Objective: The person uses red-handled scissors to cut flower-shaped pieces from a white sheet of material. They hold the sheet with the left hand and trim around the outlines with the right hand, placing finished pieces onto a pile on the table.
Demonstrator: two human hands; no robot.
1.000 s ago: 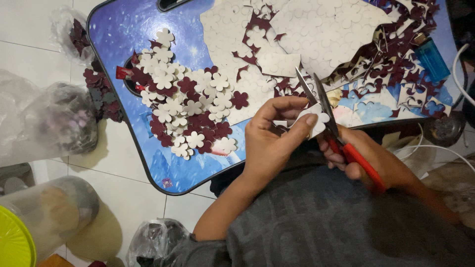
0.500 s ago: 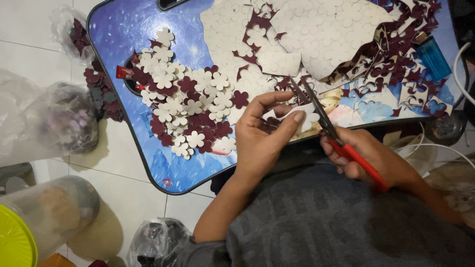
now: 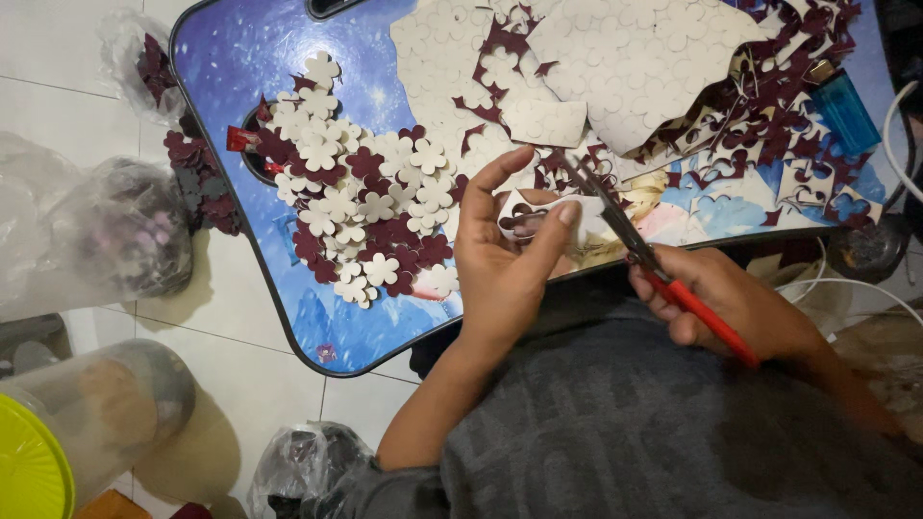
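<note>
I see my left hand pinching a small white paper piece between thumb and fingers, just above the near edge of the blue desk. My right hand is closed around the red-handled scissors, blades at the piece. A pile of flower cutouts lies beside.

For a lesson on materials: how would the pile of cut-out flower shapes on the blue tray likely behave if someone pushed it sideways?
The flower shapes look thin and flat, so they are probably very light. They lie loosely overlapped, so a push would likely scatter them rather than move them together. The blue tray looks glossy, so they may slide easily.
</note>
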